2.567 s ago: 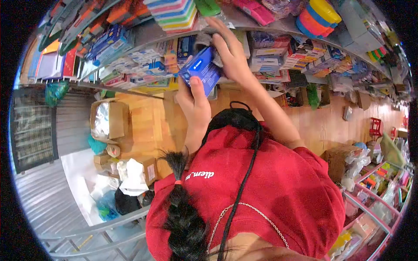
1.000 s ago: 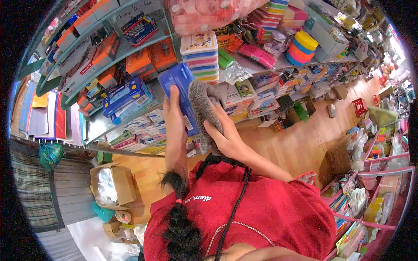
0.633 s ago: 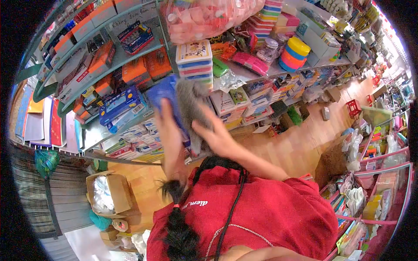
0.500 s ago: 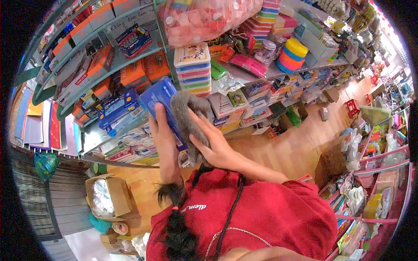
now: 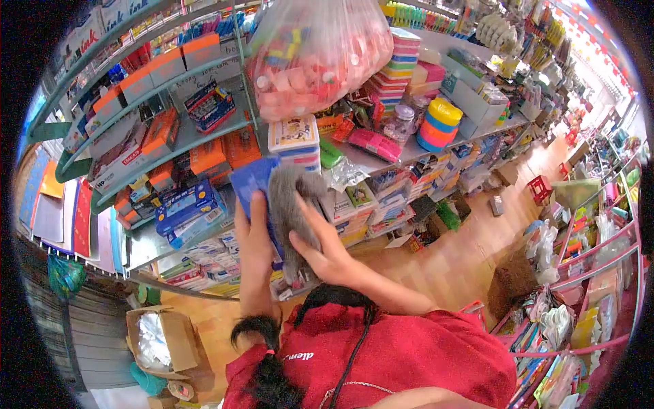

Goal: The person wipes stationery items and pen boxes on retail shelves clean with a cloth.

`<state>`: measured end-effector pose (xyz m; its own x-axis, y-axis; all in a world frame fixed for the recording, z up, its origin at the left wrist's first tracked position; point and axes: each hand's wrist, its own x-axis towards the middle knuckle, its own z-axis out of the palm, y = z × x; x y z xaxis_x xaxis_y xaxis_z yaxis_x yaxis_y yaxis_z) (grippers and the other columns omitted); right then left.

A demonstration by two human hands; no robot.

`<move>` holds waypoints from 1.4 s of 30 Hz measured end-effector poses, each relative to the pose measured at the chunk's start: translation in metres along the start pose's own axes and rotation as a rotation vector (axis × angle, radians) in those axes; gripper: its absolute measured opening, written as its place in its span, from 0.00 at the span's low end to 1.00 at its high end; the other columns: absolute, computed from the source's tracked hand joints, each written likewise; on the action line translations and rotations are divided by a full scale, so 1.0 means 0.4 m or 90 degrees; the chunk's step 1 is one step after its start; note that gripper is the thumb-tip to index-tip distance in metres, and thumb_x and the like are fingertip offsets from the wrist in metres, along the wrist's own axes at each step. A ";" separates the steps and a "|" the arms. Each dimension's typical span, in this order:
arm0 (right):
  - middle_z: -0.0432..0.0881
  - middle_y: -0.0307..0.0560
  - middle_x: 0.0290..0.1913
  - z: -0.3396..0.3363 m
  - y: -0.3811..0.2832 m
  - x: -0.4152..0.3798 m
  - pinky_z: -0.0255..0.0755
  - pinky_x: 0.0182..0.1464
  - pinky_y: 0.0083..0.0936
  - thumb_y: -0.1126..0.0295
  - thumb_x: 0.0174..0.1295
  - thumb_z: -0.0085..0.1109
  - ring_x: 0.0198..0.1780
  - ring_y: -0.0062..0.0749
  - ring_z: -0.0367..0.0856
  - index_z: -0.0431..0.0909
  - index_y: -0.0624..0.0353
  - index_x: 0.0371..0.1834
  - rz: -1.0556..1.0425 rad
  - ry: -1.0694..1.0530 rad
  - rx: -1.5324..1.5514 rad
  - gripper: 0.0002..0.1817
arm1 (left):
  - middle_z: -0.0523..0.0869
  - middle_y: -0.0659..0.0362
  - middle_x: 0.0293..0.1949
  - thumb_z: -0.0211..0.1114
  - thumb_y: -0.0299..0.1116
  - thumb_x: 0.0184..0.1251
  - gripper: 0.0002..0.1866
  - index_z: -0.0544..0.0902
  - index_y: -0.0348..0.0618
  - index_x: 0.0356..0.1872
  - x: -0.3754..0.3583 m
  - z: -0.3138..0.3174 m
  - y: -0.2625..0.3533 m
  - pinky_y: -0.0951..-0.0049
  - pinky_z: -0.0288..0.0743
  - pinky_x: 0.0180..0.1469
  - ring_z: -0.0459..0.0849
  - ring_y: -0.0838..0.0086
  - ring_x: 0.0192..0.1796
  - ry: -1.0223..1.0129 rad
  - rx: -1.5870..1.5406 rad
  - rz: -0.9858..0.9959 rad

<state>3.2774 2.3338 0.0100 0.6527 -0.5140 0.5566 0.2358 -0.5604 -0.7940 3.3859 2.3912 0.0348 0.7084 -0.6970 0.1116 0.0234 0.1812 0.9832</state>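
A flat blue box (image 5: 253, 178) stands tilted in front of the shelves, and my left hand (image 5: 253, 235) grips it from the near side, thumb against its face. My right hand (image 5: 327, 252) holds a grey cloth (image 5: 293, 204) pressed along the box's right side. Part of the box is hidden behind the cloth. Just beyond the cloth is a stack of white and coloured boxes (image 5: 294, 136). To the left, a blue carton (image 5: 191, 213) lies on a lower shelf.
A large plastic bag of pink items (image 5: 320, 61) hangs over the shelf. Round coloured tubs (image 5: 438, 126) stand right of it. Orange boxes (image 5: 208, 157) fill the left shelves. An open cardboard box (image 5: 180, 341) sits on the floor at lower left, and a pink rack (image 5: 599, 269) stands at right.
The view has shifted, so the shelves and hanging bag appear lower. My left hand still holds the box; the cloth in my right hand now covers a slightly different part of its side.
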 end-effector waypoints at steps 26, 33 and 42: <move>0.61 0.46 0.60 0.008 0.076 -0.054 0.52 0.61 0.23 0.59 0.60 0.49 0.60 0.29 0.60 0.54 0.60 0.64 0.241 0.117 0.455 0.31 | 0.54 0.55 0.65 0.51 0.43 0.61 0.38 0.43 0.47 0.68 -0.027 0.051 -0.148 0.74 0.51 0.63 0.55 0.69 0.65 -0.274 -0.185 0.002; 0.59 0.52 0.61 -0.011 0.046 0.016 0.47 0.63 0.28 0.62 0.59 0.46 0.63 0.38 0.55 0.55 0.62 0.63 0.257 0.005 0.396 0.30 | 0.69 0.55 0.56 0.50 0.47 0.61 0.29 0.61 0.42 0.60 -0.077 0.064 -0.123 0.66 0.65 0.57 0.71 0.68 0.55 -0.088 -0.389 -0.173; 0.59 0.50 0.59 -0.014 0.032 0.015 0.46 0.61 0.27 0.68 0.58 0.40 0.62 0.34 0.52 0.56 0.61 0.62 0.094 -0.032 0.116 0.26 | 0.75 0.60 0.42 0.54 0.44 0.61 0.26 0.64 0.43 0.58 -0.086 0.043 -0.142 0.76 0.70 0.43 0.76 0.77 0.40 -0.072 -0.432 -0.204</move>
<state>3.2802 2.3196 0.0046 0.7238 -0.5460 0.4219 0.2583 -0.3526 -0.8994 3.3481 2.3931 -0.0225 0.5182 -0.8476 -0.1139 0.6706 0.3200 0.6693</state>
